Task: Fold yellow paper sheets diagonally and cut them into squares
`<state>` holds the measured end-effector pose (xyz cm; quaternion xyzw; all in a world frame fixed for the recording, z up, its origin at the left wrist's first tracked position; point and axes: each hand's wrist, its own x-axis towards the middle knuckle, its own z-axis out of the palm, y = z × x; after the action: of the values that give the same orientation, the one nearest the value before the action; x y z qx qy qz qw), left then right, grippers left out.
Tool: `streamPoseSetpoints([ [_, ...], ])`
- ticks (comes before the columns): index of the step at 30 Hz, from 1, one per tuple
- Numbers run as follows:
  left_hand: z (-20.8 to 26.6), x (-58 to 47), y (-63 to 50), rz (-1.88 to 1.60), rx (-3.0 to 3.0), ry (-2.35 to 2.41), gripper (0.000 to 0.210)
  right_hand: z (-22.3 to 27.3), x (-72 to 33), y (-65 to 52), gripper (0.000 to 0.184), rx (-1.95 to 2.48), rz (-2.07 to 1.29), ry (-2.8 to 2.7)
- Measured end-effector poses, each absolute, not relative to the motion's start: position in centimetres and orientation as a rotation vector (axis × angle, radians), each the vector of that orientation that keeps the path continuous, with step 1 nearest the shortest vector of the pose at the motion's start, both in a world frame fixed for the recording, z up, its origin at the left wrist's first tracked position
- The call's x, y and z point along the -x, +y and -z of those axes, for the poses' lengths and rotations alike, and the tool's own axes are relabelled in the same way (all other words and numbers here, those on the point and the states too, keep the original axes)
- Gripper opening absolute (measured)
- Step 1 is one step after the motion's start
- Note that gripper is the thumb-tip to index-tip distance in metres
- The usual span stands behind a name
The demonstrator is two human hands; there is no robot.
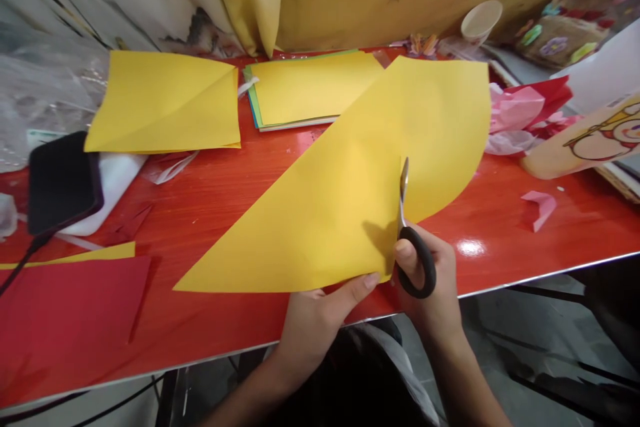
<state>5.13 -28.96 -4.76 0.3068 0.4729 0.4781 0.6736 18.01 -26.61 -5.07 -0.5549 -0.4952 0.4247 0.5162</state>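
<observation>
The yellow sheet (320,213) fills the centre of the frame, its pointed end toward the lower left and its broad, curved part toward the upper right, above the red tabletop (200,207). The left hand (323,320), at bottom centre, pinches the sheet's lower edge, thumb on top and fingers mostly hidden underneath, so that nearly all the paper spreads above and to both sides of that hold. Right of it, the right hand (435,280) is closed around the scissors (425,260), its thumb through the black handle loop; a blade points up the frame along a cut line, with paper on either side. A stack of coloured paper (305,90) lies at upper centre, partly covered by the sheet.
</observation>
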Motion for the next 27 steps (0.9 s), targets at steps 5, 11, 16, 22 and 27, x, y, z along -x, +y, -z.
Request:
streamPoseSetpoints([
  [5, 5.5, -5.2, -29.3, -1.116, -0.69, 1.065, 0.025, 4.4, -17.6, -26.2, 0.027, 1.259, -1.102, -1.142],
  [11, 5.3, -5.4, -29.1, -1.159, -0.667, 1.115, 0.029, 4.1, -17.5, -26.1, 0.028, 1.251, -1.159, -1.116],
  [16, 4.9, -5.5, -29.0, -1.167, -0.685, 1.106, 0.023, 4.0, -17.5, -25.8, 0.039, 1.21, -1.176, -1.111],
  [22, 5.0, -5.5, -29.5, -1.143, -0.616, 1.095, 0.027, 4.1, -17.3, -25.6, 0.039, 1.159, -1.245, -1.07],
  [27, 4.8, -5.9, -30.1, -1.122, -0.55, 1.017, 0.027, 3.9, -17.6, -25.5, 0.04, 1.127, -1.225, -1.098],
])
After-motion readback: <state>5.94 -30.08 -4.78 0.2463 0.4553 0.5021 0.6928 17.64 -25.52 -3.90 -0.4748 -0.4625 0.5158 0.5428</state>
